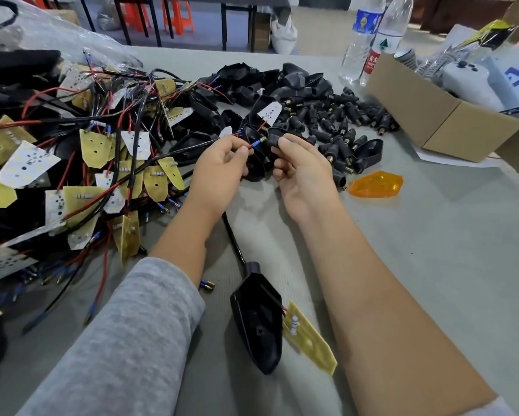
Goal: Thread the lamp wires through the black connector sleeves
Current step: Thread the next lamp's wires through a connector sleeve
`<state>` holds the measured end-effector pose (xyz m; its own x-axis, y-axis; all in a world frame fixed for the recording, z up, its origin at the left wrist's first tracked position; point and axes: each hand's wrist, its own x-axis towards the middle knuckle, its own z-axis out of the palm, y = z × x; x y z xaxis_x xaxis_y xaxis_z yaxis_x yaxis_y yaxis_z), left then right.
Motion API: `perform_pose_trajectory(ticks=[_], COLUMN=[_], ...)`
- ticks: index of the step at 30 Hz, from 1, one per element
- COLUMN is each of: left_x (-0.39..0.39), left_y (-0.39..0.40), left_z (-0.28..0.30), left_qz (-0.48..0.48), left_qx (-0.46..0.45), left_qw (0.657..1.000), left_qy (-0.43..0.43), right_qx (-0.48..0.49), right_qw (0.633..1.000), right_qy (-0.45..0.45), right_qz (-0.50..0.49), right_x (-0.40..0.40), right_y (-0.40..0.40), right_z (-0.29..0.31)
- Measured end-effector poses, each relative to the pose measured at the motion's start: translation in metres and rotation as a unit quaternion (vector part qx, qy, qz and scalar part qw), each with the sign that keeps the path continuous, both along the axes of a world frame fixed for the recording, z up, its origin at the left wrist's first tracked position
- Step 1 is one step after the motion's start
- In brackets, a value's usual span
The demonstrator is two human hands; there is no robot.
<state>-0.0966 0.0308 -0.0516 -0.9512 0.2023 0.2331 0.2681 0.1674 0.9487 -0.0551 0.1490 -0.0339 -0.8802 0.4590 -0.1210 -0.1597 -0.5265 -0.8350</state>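
Note:
My left hand (219, 166) pinches a red wire (253, 144) with a blue-and-brass terminal, its tip pointing right. My right hand (303, 169) grips a black connector sleeve (274, 138), its brass end facing the wire tip. Wire tip and sleeve opening almost touch. A black lamp housing (256, 163) sits between and below the two hands, partly hidden by them. Near my forearms lies another black housing (258, 319) with a yellow LED board (310, 340) and a black cable coming out of its stem.
A tangle of LED boards with red and black wires (81, 163) covers the left of the table. Loose black sleeves (345, 121) and housings lie behind my hands. An orange lens (375, 184), a cardboard box (441, 118) and water bottles (369, 34) are to the right.

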Motion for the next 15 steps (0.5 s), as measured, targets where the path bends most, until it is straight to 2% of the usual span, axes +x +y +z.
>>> perform_pose_trajectory(ticks=[4, 10, 15], left_x=[-0.0015, -0.0011, 0.0019], left_y=[-0.0042, -0.0015, -0.0006], left_z=[0.0008, 0.003, 0.007], left_qz=[-0.008, -0.012, -0.003], left_qx=[0.044, 0.038, 0.085], left_qw=[0.999, 0.999, 0.995], left_qy=[-0.001, -0.012, -0.044], right_qx=[-0.016, -0.024, -0.087], right_qw=[0.999, 0.998, 0.992], right_qy=[0.003, 0.015, 0.023], right_qz=[0.029, 0.053, 0.093], right_x=[-0.0011, -0.0027, -0.0021], right_y=[0.0028, 0.003, 0.0017], right_z=[0.0, 0.0015, 0.003])
